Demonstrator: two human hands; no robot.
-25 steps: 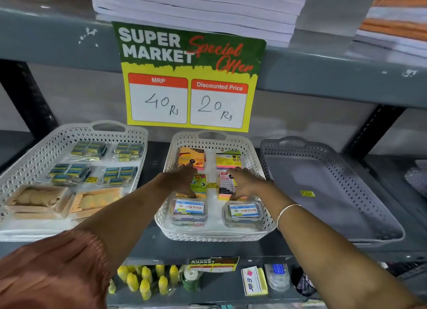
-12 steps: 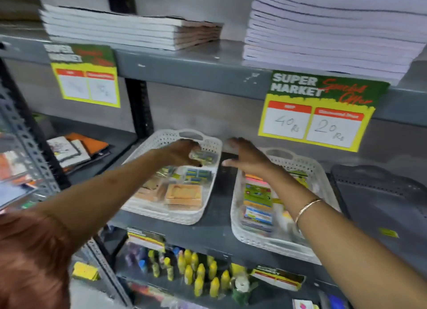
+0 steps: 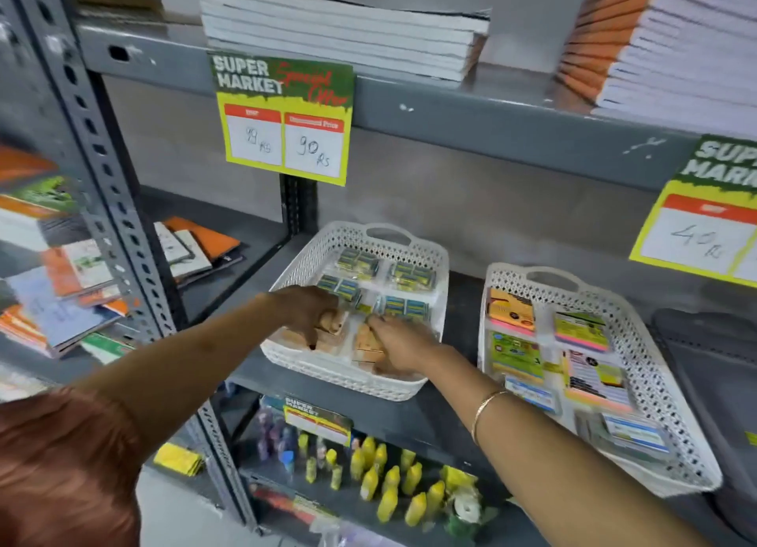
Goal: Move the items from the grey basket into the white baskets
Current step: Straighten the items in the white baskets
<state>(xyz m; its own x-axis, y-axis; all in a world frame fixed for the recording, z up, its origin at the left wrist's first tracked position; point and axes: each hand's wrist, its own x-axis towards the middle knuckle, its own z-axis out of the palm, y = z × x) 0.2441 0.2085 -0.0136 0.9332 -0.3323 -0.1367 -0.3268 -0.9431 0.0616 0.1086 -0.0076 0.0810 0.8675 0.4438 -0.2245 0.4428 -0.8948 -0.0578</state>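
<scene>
The left white basket (image 3: 340, 376) holds several blue-yellow packs (image 3: 405, 276) at the back and tan packs at the front. My left hand (image 3: 307, 309) is curled over the front-left tan pack (image 3: 332, 322). My right hand (image 3: 403, 344) lies on the front-right tan pack (image 3: 366, 342), fingers closed along it. The right white basket (image 3: 663, 391) carries sticky-note pads (image 3: 579, 329) and small clear boxes (image 3: 633, 432). Only a dark strip of the grey basket (image 3: 712, 362) shows at the right edge; I see no items in that strip.
Both baskets sit on a grey metal shelf (image 3: 454, 419). Price signs (image 3: 286, 116) hang from the shelf above, which bears stacked notebooks (image 3: 336, 26). A perforated steel upright (image 3: 110, 202) stands left. Yellow bottles (image 3: 389, 481) fill the shelf below.
Both hands left the right white basket, swept left, and dropped onto the tan packs at the front of the left white basket. The view swung left with them.
</scene>
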